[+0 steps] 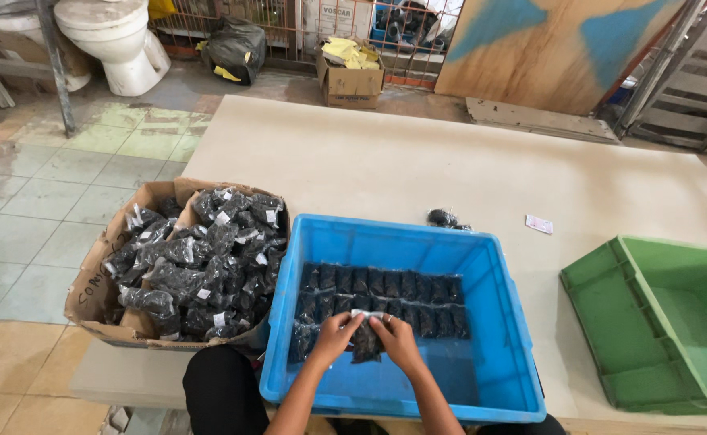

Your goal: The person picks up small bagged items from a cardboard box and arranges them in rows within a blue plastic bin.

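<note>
**Lining up packets in the blue crate**

Both my left hand (335, 334) and right hand (395, 338) pinch one dark packet (365, 342) upright over the blue crate (498, 322), by the packed rows (385, 294). Best to keep it snug and straight (cardboard box (95, 282) of loose ones sits left on the surface (385, 161)).

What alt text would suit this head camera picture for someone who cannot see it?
Two bare hands, left hand and right hand, hold a small clear plastic bag of dark parts over a blue plastic crate lined with rows of similar bags. An open cardboard box heaped with such bags sits to the left, a green plastic bin to the right.
</note>
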